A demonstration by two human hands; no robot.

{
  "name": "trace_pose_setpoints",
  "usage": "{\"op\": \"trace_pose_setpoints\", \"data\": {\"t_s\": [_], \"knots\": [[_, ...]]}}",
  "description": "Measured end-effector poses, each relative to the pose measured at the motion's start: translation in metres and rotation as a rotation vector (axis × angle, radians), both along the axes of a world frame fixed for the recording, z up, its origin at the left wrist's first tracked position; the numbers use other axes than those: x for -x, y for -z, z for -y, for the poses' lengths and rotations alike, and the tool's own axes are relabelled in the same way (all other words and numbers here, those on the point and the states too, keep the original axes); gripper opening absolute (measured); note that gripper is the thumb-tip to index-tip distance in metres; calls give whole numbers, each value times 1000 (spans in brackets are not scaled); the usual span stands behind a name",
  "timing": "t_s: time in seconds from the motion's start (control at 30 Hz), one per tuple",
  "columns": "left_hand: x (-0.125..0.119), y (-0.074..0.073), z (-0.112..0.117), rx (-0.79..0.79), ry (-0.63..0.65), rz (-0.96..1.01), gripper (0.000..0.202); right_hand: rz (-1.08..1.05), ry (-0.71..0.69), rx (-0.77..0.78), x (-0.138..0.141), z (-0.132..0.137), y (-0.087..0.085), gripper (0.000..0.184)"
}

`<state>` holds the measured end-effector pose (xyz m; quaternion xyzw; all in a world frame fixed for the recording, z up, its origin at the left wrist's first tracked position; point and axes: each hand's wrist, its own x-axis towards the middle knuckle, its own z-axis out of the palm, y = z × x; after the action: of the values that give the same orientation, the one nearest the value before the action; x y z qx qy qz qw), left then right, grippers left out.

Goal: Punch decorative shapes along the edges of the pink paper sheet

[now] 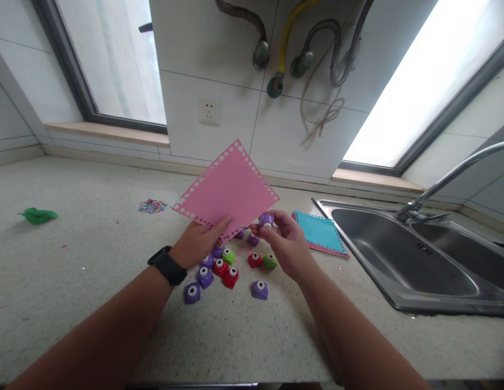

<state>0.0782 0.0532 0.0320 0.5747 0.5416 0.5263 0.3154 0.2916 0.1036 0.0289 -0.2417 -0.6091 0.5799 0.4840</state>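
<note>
My left hand [200, 241] pinches the lower edge of a pink paper sheet [227, 187] whose border is punched with small shapes, holding it up over the counter. A black watch [167, 265] sits on that wrist. My right hand [285, 241] grips a small purple craft punch [266, 220] against the sheet's right corner. Below both hands lie several small punches in purple [260, 289], red [230, 276] and green [270, 261] on the speckled countertop [73, 271].
A teal sheet on a pink one [320, 233] lies beside the steel sink [401, 260], with a faucet [446, 181] at right. A pile of paper confetti [152, 206] and a green scrap [39, 215] lie at left. A wall socket [209, 111] and hoses [300, 59] hang behind.
</note>
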Motion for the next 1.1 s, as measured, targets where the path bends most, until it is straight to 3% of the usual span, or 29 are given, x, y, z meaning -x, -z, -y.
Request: {"op": "trace_pose_setpoints", "data": {"t_s": [0.43, 1.1], "knots": [[-1, -3, 3, -40, 29, -181, 43, -49, 5, 43, 0, -2, 3, 28], [-2, -1, 3, -52, 73, -115, 42, -107, -8, 53, 0, -4, 1, 26]]}}
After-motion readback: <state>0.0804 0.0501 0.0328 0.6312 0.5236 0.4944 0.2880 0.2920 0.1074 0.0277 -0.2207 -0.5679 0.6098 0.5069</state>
